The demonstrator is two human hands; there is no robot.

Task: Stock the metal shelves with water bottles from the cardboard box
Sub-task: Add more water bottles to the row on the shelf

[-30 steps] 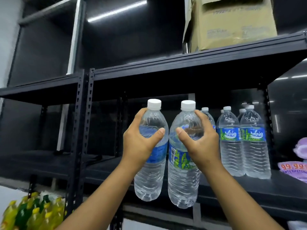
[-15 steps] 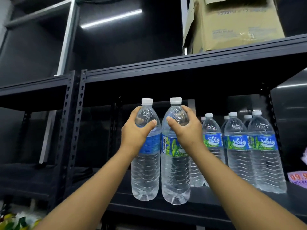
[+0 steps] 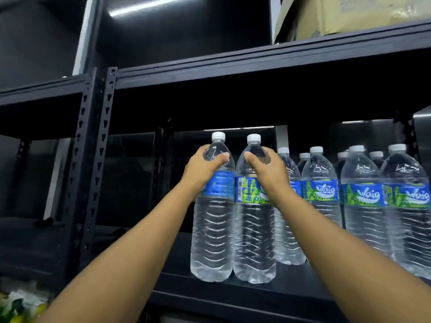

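The scene is dim overall, with black shelving swallowing most of the light. A long bright strip light (image 3: 149, 5) glows at the top and looks blown out and slightly smeared. A fainter streak of reflection (image 3: 238, 128) runs along the back panel behind the bottles. The underside of the upper shelf (image 3: 256, 101) lies in deep shadow. Small highlights sparkle on the ribbed water bottles (image 3: 363, 206). Wide-angle distortion bends the uprights (image 3: 93, 159) and stretches the forearms. The lower left corner (image 3: 21, 306) is blurred.

Dark wall (image 3: 163, 43) behind — one bright strip light (image 3: 154, 5) overhead.
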